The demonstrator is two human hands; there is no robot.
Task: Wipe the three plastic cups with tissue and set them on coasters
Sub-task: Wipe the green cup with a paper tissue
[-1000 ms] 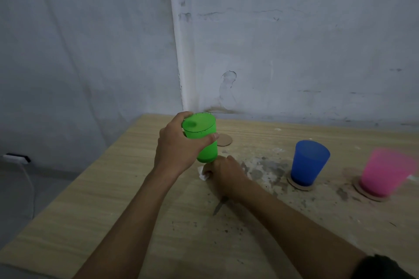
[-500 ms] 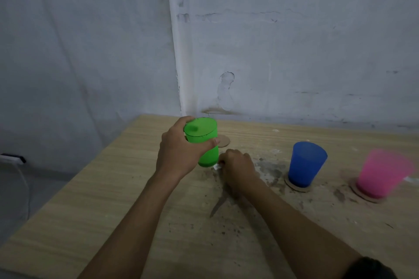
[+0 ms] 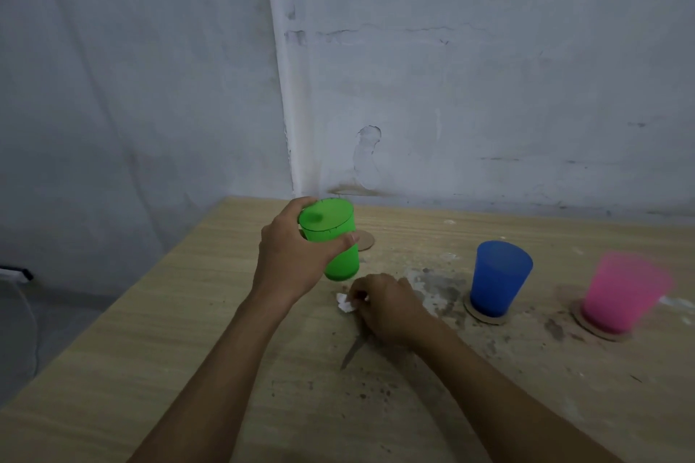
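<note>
Wooden table (image 3: 150, 368), frame centre: left hand (image 3: 291, 259) grips the raised green cup (image 3: 333, 241), keeping it clear of the table; right hand (image 3: 387, 304) pinches crumpled tissue (image 3: 345, 303).

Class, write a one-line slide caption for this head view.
Left hand lifts green cup; right hand pinches tissue; blue cup on coaster.

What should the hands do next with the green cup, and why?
Probably bring the tissue up to the green cup and wipe it. The left hand holds that cup bottom-up above the table, while the right hand pinches the tissue on the table. The blue cup and pink cup already stand on coasters; one coaster waits free.
</note>
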